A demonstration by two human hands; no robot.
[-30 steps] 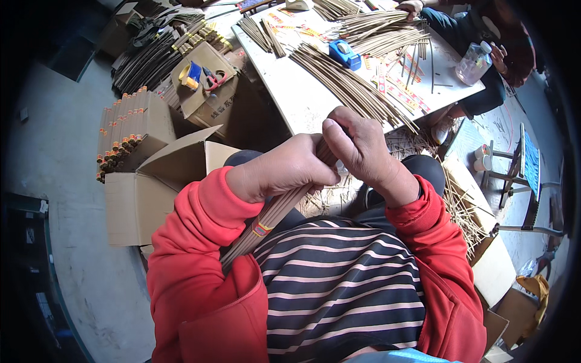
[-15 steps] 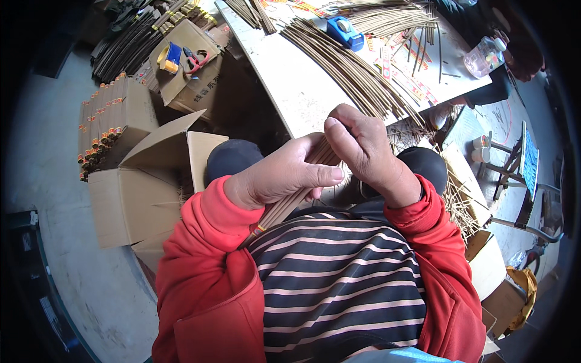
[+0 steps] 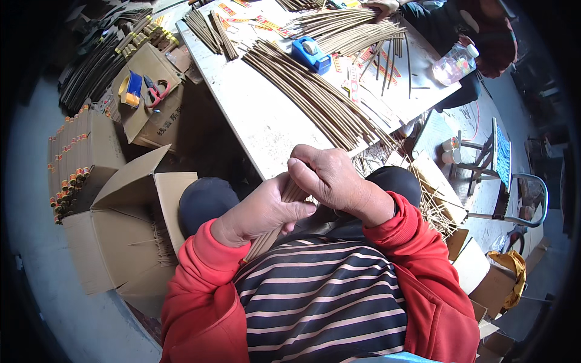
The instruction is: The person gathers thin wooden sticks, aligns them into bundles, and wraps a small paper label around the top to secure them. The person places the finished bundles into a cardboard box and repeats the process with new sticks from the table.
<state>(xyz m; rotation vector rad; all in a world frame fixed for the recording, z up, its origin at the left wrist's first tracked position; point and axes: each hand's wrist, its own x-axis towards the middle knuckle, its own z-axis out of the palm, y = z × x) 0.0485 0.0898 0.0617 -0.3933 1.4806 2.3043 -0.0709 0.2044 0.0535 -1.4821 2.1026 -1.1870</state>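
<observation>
A bundle of thin brown incense sticks (image 3: 264,243) slants up across my lap from my left side. My left hand (image 3: 266,209) is wrapped round the bundle, its thumb lying across the sticks. My right hand (image 3: 330,178) is closed over the upper end, fingers curled and thumb pressed to the forefinger; the stick tips are hidden inside it. Just beyond my hands is the white table (image 3: 242,109), where many loose incense sticks (image 3: 315,97) lie in a fanned row.
On the table stand a blue tape dispenser (image 3: 311,55) and a clear plastic jar (image 3: 455,65). Left are an open carton (image 3: 115,242), banded bundles (image 3: 75,163), and scissors (image 3: 156,94) on a box. Right are a box of sticks (image 3: 439,202) and a folding chair (image 3: 501,157). Another person's sleeve (image 3: 493,39) shows far right.
The whole view has shifted, so the table and boxes sit lower and further left in the picture. Both hands keep their hold on the bundle, with little change in their grip.
</observation>
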